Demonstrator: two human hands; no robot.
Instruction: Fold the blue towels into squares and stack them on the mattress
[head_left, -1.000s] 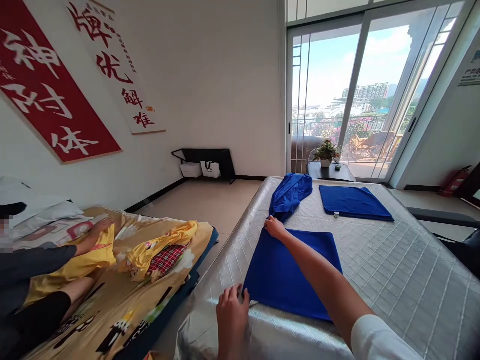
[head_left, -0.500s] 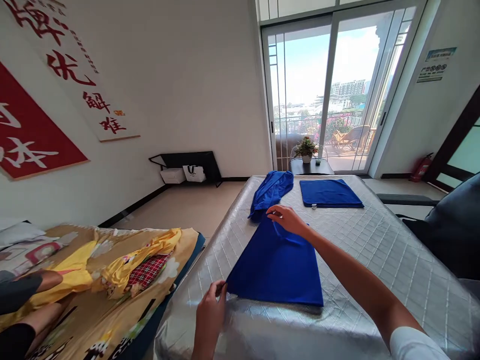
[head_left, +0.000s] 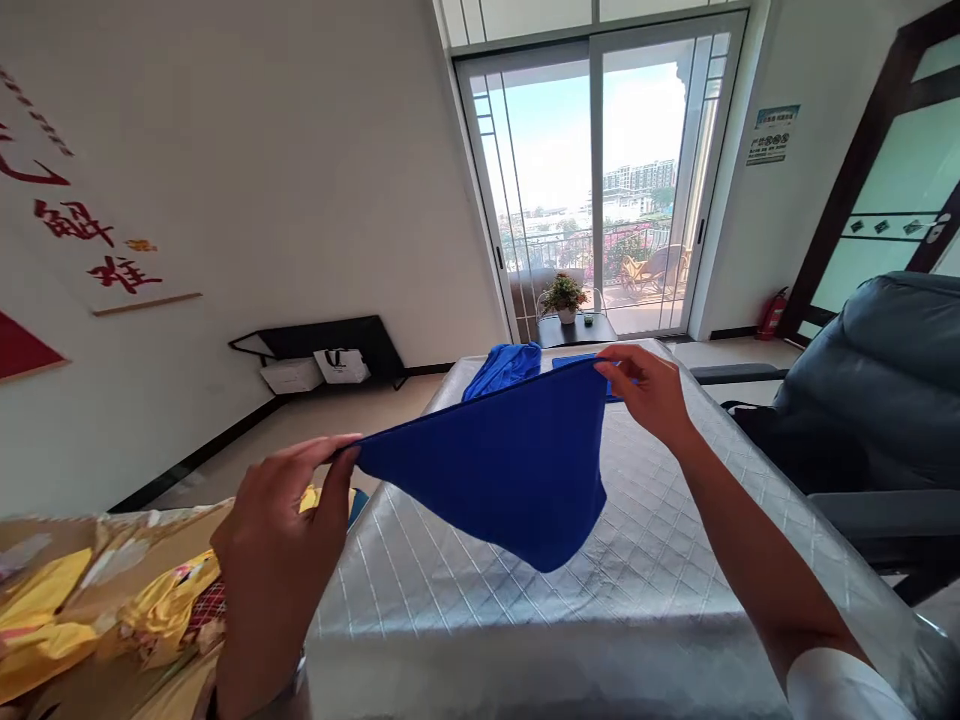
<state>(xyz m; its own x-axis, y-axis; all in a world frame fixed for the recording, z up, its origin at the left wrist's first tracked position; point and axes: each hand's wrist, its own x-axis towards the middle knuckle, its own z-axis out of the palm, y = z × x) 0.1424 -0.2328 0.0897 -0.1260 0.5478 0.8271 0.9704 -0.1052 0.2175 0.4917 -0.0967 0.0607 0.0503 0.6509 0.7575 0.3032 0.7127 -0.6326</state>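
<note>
A dark blue folded cloth [head_left: 495, 465] hangs in the air above the silver quilted table cover [head_left: 660, 560]. My left hand [head_left: 289, 525] pinches its left corner between thumb and fingers. Its upper right corner is pinched by my right hand [head_left: 646, 390], held higher than the left, so the top edge slants. The lower part of the cloth droops freely in a rounded fold. Behind it lies a crumpled blue cloth [head_left: 501, 370] at the far left of the table. A flat folded blue cloth [head_left: 574, 359] is mostly hidden behind the raised one and my right hand.
Yellow clothes [head_left: 172, 605] lie on a patterned bed at lower left. A dark armchair [head_left: 885, 370] stands close on the right. Beyond the table are a potted plant [head_left: 565, 295] on a small stand and a glass sliding door [head_left: 592, 200]. White bags [head_left: 341, 366] rest by the wall.
Both hands have lifted the blue cloth off the table by two corners, the right hand moving rightward. The view has turned to the right, and the armchair shows more.
</note>
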